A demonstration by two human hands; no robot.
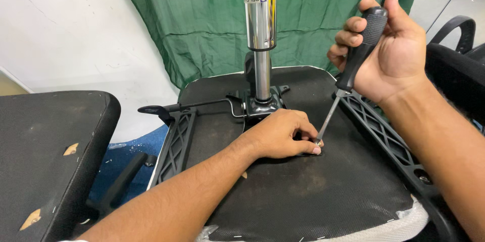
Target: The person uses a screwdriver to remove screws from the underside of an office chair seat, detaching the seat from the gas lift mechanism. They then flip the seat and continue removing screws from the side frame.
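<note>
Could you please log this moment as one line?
right hand: grips screwdriver | left hand: steadies screw at tip | chair seat: upside down | metal post: upright

An upturned chair seat (pixel 303 191), its black fabric underside facing up, serves as the work surface; a black metal mechanism plate (pixel 260 106) with a chrome gas cylinder (pixel 260 30) and lever (pixel 197 104) sits on it

Green cloth (pixel 202 25) hangs behind; second black chair seat (pixel 45 156) lies left; blue floor mat (pixel 126 156) between; white wall (pixel 65 30) far left.
</note>
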